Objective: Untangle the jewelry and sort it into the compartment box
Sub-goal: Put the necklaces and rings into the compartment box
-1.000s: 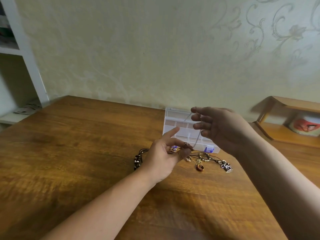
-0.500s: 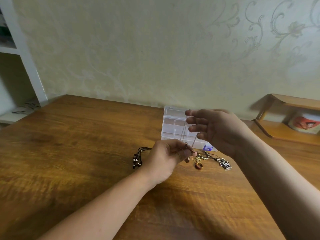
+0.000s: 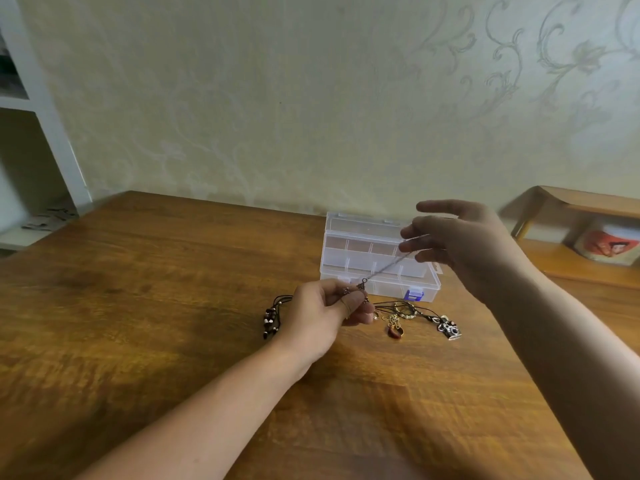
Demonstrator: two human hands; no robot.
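While the left hand (image 3: 323,315) pinches one end of a thin chain (image 3: 384,268) between thumb and curled fingers, the right hand (image 3: 460,244) holds the other end at two o'clock, fingers mostly straight and spread (its exact grip is blurred). The chain runs taut above the clear compartment box (image 3: 375,258). Tangled jewelry (image 3: 415,317) lies on the wooden table (image 3: 138,306) at six o'clock from the box.

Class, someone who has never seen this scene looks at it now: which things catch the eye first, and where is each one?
First, the thin chain stretched in the air between the left hand and the raised right hand. Behind it stands the clear compartment box, at the far side of the wooden table. In front of the box lies a tangle of jewelry.
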